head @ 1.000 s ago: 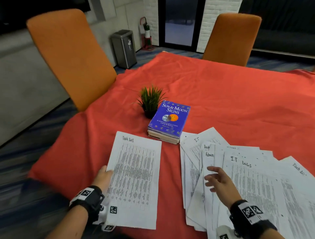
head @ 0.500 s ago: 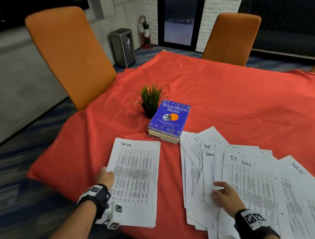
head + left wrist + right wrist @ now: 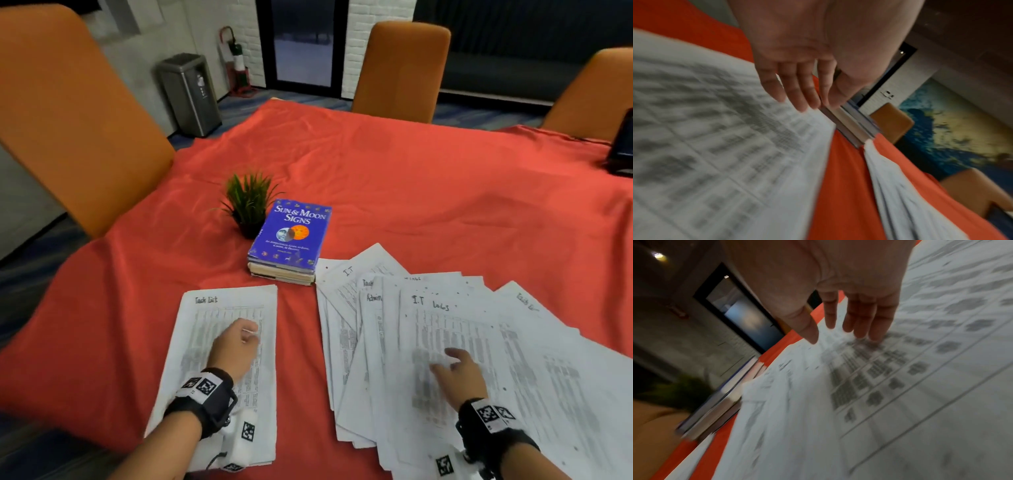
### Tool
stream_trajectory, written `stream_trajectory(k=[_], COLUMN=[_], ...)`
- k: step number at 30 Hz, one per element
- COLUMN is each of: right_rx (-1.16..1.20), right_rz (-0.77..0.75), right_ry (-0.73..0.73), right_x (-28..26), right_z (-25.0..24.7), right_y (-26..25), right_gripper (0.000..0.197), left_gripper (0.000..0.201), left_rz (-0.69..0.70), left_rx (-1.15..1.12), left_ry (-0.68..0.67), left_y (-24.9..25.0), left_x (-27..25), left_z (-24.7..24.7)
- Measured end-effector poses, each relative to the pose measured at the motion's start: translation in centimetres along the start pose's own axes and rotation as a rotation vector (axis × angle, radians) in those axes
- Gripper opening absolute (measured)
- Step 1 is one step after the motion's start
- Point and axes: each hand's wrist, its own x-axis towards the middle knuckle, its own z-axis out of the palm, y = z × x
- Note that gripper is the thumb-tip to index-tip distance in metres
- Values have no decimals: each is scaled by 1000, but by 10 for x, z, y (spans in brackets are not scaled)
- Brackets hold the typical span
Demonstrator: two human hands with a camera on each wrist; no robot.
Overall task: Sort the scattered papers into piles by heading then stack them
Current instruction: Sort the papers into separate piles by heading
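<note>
Task List pile left of scattered papers | book behind, between | plant left of book

I see a bare strip of red cloth between the Task List pile and the fanned papers, closed at its far end by the blue book and small plant, with open cloth beyond them.
</note>
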Motion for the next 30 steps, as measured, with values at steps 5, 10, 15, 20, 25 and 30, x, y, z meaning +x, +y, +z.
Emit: stream_trajectory(k=[5, 10, 15, 20, 25, 30], right_rx=[-108, -36, 77, 188, 368, 554], right_rz=[316, 323, 277, 147, 136, 137], right_ry=[196, 155, 113, 296, 381, 292], right_x=[26, 30, 30, 27, 34, 25], right_z=[-50, -63, -56, -56, -59, -62], right_y=[48, 60, 53, 52, 67, 65], right_gripper=[80, 84, 31, 10, 13, 18], left_gripper=[9, 19, 41, 42, 42, 41], left_rz=[67, -58, -75, -60, -96, -85], left_rx=[-110, -117, -46, -37, -77, -110], left_ry=[-420, -669, -704, -664, -645, -668], left_y=[59, 88, 94, 98, 101, 110], left_x=[-21, -46, -58, -60, -60, -62], left_z=[83, 148, 168, 168, 169, 175])
